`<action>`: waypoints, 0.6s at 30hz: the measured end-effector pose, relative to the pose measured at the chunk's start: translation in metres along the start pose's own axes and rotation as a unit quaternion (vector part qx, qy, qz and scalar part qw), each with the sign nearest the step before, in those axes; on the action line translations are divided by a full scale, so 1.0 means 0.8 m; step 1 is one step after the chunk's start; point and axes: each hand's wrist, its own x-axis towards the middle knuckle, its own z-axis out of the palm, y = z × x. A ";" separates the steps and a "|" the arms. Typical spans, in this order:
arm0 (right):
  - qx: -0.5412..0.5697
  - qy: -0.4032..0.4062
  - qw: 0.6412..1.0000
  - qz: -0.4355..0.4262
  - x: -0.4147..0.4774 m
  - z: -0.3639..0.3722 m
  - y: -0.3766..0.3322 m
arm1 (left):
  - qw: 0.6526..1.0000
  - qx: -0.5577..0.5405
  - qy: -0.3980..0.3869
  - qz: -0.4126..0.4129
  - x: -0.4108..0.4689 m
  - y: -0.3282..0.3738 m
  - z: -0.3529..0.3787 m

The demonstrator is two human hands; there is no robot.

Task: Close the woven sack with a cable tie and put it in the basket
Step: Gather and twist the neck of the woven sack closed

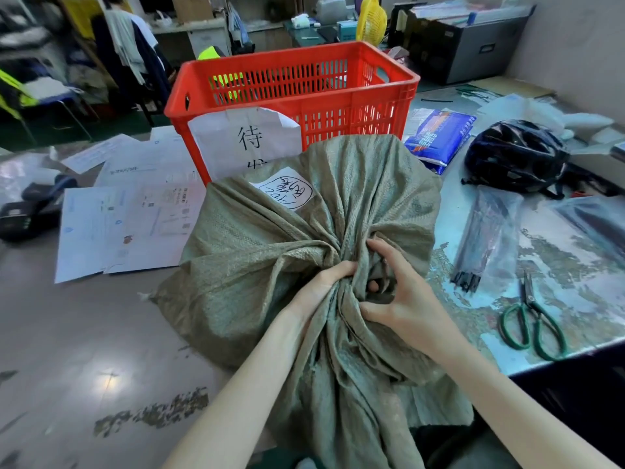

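Observation:
A full grey-green woven sack (257, 252) lies on the table in front of me, a white handwritten label on its top. Its mouth is gathered into a twisted neck that trails toward me. My left hand (321, 286) is clenched around the neck from the left. My right hand (399, 296) grips the bunched fabric from the right, fingers curled into the folds. Behind the sack stands the red slatted plastic basket (389, 96) with a paper sign on its front. A clear bag of black cable ties (480, 245) lies to the right; no tie shows on the sack.
Green-handled scissors (534, 319) lie near the table's right front edge. A black helmet (514, 154) and a blue packet (439, 137) sit at the right. Paper sheets (125, 225) and a black device (30, 211) lie at the left.

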 end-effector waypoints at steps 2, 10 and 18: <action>0.001 -0.032 0.999 0.011 0.002 -0.008 -0.001 | 1.000 -0.014 -0.025 -0.002 -0.003 0.001 0.000; 0.010 -0.085 0.995 0.051 0.009 -0.033 -0.002 | 0.998 0.026 -0.035 -0.049 -0.008 0.007 -0.001; 0.010 -0.075 0.997 0.033 0.002 -0.029 0.006 | 0.998 -0.037 -0.044 -0.034 -0.003 -0.004 0.001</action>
